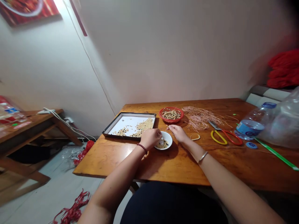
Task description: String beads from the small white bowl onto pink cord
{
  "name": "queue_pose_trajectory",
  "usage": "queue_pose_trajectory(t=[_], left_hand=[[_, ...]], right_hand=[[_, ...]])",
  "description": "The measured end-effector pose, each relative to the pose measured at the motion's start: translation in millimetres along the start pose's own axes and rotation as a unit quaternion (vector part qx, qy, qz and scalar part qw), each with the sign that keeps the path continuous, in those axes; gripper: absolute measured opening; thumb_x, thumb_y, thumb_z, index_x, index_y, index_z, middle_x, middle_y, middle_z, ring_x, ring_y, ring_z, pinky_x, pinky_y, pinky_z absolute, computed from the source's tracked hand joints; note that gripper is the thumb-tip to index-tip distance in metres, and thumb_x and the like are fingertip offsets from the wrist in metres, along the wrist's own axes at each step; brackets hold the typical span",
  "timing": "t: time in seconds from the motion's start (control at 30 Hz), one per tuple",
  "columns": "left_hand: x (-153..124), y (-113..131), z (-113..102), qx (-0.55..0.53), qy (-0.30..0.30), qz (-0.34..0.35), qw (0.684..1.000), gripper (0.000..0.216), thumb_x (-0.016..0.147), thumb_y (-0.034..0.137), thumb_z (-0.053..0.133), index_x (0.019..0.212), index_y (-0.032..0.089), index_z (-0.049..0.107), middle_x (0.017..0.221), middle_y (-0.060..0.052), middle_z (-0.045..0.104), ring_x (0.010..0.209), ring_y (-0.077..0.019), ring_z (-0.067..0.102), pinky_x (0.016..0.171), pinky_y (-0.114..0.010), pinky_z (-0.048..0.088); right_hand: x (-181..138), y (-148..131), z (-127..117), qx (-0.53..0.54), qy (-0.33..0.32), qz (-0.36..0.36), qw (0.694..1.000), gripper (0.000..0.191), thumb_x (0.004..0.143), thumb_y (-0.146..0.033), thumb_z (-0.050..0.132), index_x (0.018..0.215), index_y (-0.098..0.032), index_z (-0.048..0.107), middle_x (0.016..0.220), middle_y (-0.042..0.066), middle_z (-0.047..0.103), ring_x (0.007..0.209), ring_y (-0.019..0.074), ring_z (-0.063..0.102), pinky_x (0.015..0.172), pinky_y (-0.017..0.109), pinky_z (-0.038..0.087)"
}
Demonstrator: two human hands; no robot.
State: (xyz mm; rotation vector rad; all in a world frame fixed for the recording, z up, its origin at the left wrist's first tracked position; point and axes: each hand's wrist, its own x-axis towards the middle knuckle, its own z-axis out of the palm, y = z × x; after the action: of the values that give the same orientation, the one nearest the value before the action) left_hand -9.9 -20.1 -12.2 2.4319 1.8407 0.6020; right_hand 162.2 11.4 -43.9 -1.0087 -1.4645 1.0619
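Dark clothing (173,203) fills the near middle, cut off by the bottom edge, as are both forearms. At left on the table (105,158), a black-rimmed tray (118,123) holds scattered beads (145,125), its near right corner hidden by the left hand (150,138). That hand's fingers are curled at a white bowl (168,138), partly covering it and the small beads (164,144) inside; whether they grip anything, I cannot tell. Behind stands a red basket (171,121) of beaded strands (171,115). The right hand (179,133) is bent just beside the bowl, a pale speck near its fingertips, too small to tell if pinched. Beyond are tangled pink threads (198,118), scissors (221,129), a bottle (249,126) and a clear bag (283,124), cut off at right.
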Motion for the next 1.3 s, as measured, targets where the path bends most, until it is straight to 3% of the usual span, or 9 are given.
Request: queue_pose_trajectory(t=[0.17, 0.27, 0.5, 1.3], left_hand=[[1.3, 2.9, 0.4, -0.157, 0.059, 0.052, 0.984, 0.026, 0.089, 0.037, 0.046, 0.107, 0.025, 0.061, 0.087, -0.004, 0.071, 0.069, -0.0170, 0.061, 0.060, -0.026, 0.041], [2.1, 4.2, 0.2, -0.224, 0.086, 0.073, 0.968, 0.027, 0.089, 0.039, 0.048, 0.107, 0.024, 0.061, 0.086, -0.002, 0.070, 0.062, -0.0141, 0.057, 0.058, -0.025, 0.040], [3.4, 4.2, 3.0, -0.178, 0.132, 0.090, 0.971, 0.016, 0.088, 0.033, 0.051, 0.088, 0.021, 0.062, 0.082, -0.003, 0.067, 0.071, -0.0150, 0.057, 0.063, -0.025, 0.039], [0.5, 7.0, -3.4, -0.101, 0.135, 0.146, 0.975, 0.013, 0.090, 0.025, 0.046, 0.090, 0.020, 0.058, 0.089, -0.004, 0.059, 0.078, -0.0149, 0.054, 0.068, -0.026, 0.041]], right_hand=[[-2.4, 1.3, 2.3, 0.015, -0.034, 0.012, 0.999, 0.045, 0.069, -0.060, 0.056, 0.071, -0.016, 0.062, 0.069, 0.005, 0.063, 0.069, 0.0192, 0.055, 0.066, 0.031, 0.043], [-2.7, 3.9, 4.7, 0.022, -0.054, 0.008, 0.998, 0.045, 0.069, -0.061, 0.056, 0.070, -0.016, 0.062, 0.071, 0.006, 0.064, 0.068, 0.0189, 0.055, 0.066, 0.031, 0.043], [-3.1, 5.6, 3.7, -0.001, -0.052, -0.013, 0.999, 0.042, 0.072, -0.058, 0.054, 0.068, -0.017, 0.060, 0.068, 0.005, 0.061, 0.067, 0.0182, 0.053, 0.065, 0.030, 0.043], [-4.2, 1.6, 5.5, -0.009, -0.049, -0.001, 0.999, 0.048, 0.070, -0.064, 0.053, 0.065, -0.016, 0.061, 0.065, 0.005, 0.061, 0.063, 0.0177, 0.053, 0.060, 0.029, 0.042]])
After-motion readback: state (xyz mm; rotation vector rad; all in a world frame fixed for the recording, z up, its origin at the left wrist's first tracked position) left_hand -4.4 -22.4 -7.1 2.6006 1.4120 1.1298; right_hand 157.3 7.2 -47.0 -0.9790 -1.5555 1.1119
